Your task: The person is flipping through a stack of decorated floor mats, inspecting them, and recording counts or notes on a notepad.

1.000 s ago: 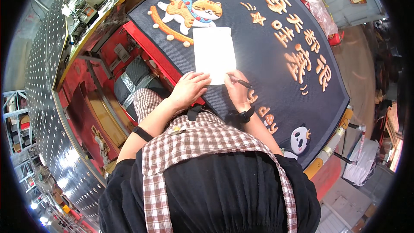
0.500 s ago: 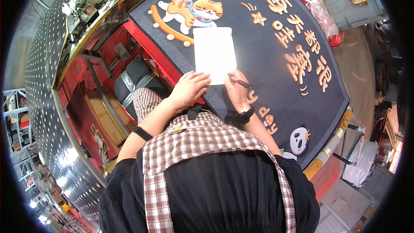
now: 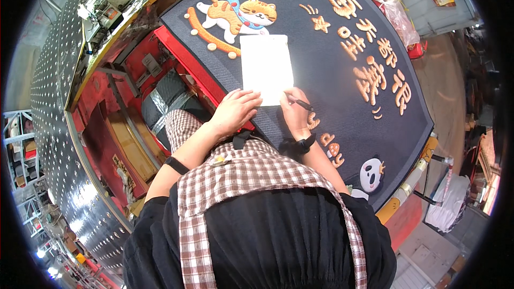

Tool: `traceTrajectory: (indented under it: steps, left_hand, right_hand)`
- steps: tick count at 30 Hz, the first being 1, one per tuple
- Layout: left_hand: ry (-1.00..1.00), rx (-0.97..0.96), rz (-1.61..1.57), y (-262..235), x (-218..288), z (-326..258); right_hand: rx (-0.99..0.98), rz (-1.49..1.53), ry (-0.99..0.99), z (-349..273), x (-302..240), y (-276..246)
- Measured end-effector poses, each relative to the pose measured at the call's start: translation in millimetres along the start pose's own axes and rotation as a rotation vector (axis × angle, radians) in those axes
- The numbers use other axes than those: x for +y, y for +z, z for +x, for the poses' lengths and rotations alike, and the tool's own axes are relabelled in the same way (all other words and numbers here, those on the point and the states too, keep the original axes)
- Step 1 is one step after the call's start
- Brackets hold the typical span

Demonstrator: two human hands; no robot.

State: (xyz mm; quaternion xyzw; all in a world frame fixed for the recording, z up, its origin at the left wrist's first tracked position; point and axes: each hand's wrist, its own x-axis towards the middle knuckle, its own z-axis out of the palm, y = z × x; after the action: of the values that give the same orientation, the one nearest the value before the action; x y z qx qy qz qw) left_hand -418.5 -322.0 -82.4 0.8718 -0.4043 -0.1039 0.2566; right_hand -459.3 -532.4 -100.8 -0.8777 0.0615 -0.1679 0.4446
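A white sheet of paper lies on a dark grey mat with raised decorations. My left hand rests flat at the paper's lower left corner, its fingers stretched out over the edge. At the lower right corner, my right hand is closed around a black pen. The pen slants across the hand, and its tip is hidden by the fingers. Strong glare washes out the paper, so I cannot tell what is on it.
An orange cat figure and a panda figure decorate the mat, along with orange raised characters. To the left stand a long perforated panel and a sewing machine. Plastic bags sit beyond the far right edge.
My right hand with the pen has shifted very slightly to the right. The left hand and the paper look nearly the same.
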Motion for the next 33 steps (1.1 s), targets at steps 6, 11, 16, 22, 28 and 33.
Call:
traceTrajectory:
  steps: [6, 11, 16, 22, 28, 33]
  left_hand:
    - [-0.013, -0.029, -0.015, 2, -1, -1]
    - [-0.01, -0.025, -0.015, 1, 1, -1]
    - [-0.005, -0.014, -0.018, 2, -1, 1]
    - [0.013, 0.003, -0.001, 0, -2, 2]
    - [0.038, 0.015, -0.052, 0, -4, 1]
    - [0.058, 0.174, -0.277, -48, 15, 4]
  right_hand:
    - [0.015, 0.05, 0.059, -4, 7, 3]
    - [0.023, 0.08, 0.085, -3, 5, 2]
    - [0.048, 0.02, 0.006, -1, 13, 5]
    - [0.12, 0.279, 0.226, -3, 11, 1]
    - [0.158, 0.38, 0.184, -1, 6, 5]
    - [0.132, 0.346, 0.152, -4, 14, 9]
